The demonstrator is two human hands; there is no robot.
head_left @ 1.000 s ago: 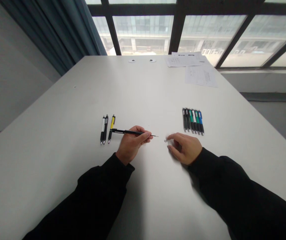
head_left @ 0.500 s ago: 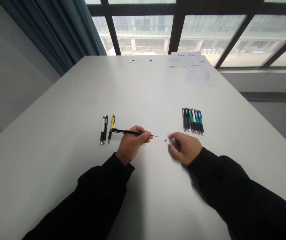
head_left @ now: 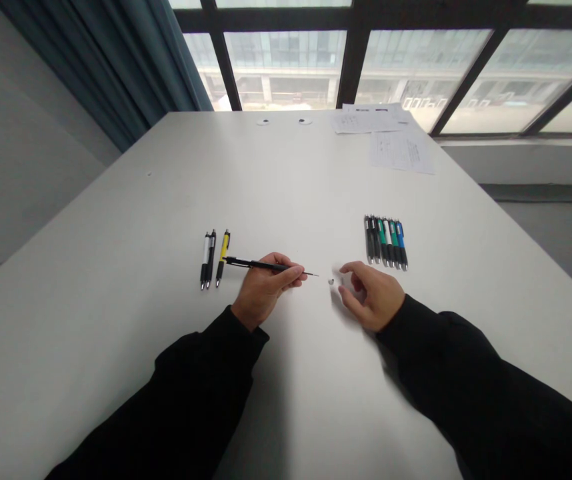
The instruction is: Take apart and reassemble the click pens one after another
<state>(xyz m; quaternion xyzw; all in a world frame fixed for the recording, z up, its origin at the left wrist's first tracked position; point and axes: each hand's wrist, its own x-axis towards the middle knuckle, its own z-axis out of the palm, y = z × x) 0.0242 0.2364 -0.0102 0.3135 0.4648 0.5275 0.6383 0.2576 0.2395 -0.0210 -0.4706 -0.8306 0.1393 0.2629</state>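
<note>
Head view: two bare hands in black sleeves work over a white table.
Containers: the pens lie loose, straight on the tabletop.
Left hand: closed in a pinch around a black pen, thumb and fingers wrapped on the front half of the barrel.
Black pen, appearance: slim, all black, held nearly level; a thin dark tip projects past the fingertips toward the right hand, and the rear end reaches out past the left hand's far side.
Black pen, position: lifted just off the table, its rear end crossing close to the yellow pen.
Right hand: fingers loosely curled and parted, holding nothing, its outer edge resting on the table.
Small part: a tiny pale piece on the table just off the right hand's fingertips, between them and the pen tip; whether a finger touches it cannot be told.
Left group: yellow pen and two black-and-white pens lie side by side just beyond the left hand.
Right group: row of pens, black, green and blue, lies parallel just beyond the right hand.
Papers: printed sheets well beyond the right hand, at the far edge near the window.
</note>
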